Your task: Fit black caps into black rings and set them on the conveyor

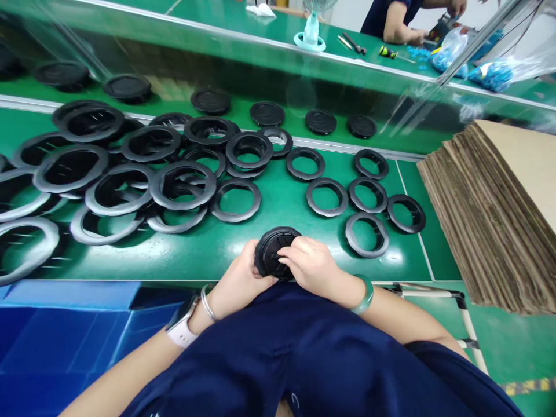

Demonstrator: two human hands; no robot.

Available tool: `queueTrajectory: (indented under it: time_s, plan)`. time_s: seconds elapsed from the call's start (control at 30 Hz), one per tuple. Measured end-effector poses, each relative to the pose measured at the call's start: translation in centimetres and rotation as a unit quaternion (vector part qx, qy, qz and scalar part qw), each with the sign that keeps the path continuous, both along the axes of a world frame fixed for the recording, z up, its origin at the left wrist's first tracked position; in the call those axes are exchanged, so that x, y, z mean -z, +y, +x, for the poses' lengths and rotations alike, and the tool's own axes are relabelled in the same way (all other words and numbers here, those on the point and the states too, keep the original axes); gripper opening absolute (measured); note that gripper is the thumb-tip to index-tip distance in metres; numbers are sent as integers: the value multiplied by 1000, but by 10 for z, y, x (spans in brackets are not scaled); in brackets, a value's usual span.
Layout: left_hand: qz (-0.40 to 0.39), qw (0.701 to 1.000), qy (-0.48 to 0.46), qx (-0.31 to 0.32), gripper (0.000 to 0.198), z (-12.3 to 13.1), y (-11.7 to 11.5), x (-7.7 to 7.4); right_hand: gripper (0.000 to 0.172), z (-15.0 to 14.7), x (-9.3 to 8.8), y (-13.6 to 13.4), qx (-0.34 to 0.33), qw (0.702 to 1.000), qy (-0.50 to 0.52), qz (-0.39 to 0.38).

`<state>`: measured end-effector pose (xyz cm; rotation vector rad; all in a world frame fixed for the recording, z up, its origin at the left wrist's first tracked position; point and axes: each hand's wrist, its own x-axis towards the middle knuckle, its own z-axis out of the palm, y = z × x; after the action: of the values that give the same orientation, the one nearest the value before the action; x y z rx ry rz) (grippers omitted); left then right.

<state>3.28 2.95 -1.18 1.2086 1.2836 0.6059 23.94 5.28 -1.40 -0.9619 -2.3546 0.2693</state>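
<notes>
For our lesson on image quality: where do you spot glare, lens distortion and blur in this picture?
Head view: lamp glare spots the green table near the right-hand rings; the wide lens bends the metal rail and stretches the black rings at the left edge; both hands and the black disc they hold are sharp.

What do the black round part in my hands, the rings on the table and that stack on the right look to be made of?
Black round part: likely moulded plastic, matte, with ribs and a dull sheen.
Black rings: probably the same matte plastic, with soft highlights and scalloped edges; rubber cannot be ruled out.
Stack: corrugated cardboard, brown, with layered sheet edges showing.
</notes>
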Motion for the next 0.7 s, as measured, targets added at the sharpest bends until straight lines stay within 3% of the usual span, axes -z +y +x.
queueTrajectory:
  time_s: [0.23,0.43,0.6,0.7]
  plan:
    - [22,998,63,8,61,-1,-1,4,21,5,-11,2,-8,999,-24,34]
    - [9,999,44,8,57,0,-1,3,20,5,-9,0,-8,999,-22,29]
    - [-15,1000,15,5,60,3,1,-1,36,-1,-6,-8,33,993,-103,34]
    - [-35,999,1,-4,64,5,0,-3,35,-5,-8,-9,35,989,-144,24]
